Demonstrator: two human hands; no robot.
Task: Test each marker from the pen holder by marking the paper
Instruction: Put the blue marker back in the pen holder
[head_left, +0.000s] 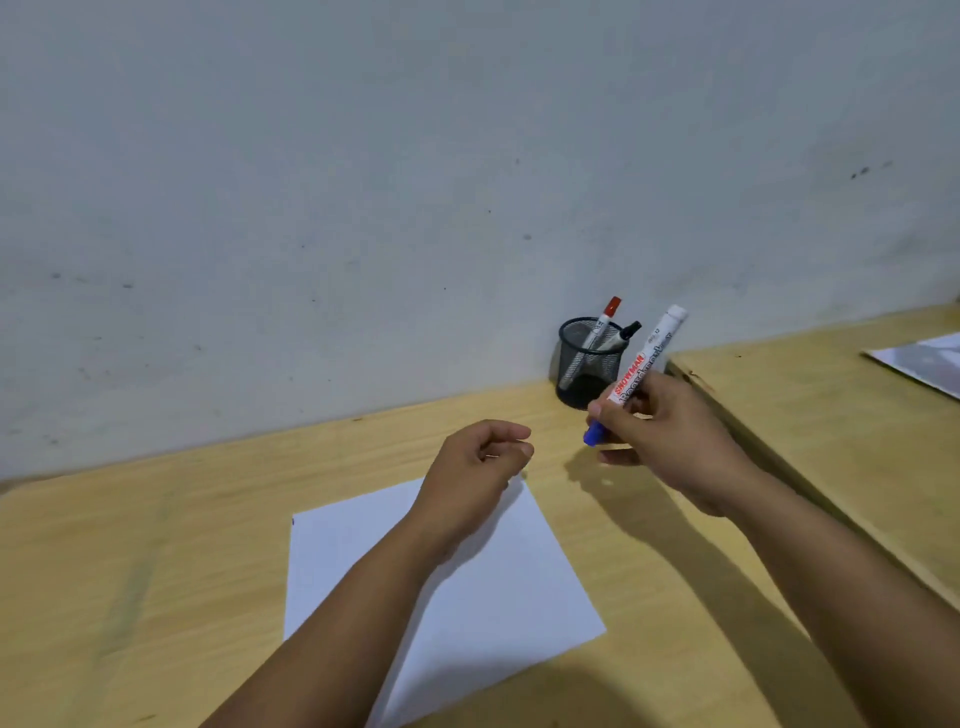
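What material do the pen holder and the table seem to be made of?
The pen holder looks like black metal wire mesh: the markers inside show through its wall. The table looks like light wood or a wood-pattern laminate with a matte finish: grain lines run along it.

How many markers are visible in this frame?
3: a white blue-capped marker in the right hand, and a red-capped marker and a black-capped marker in the black mesh pen holder. More may be hidden.

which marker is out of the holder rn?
The blue-capped marker, held in the right hand. The red-capped marker and black-capped marker stand in the mesh holder.
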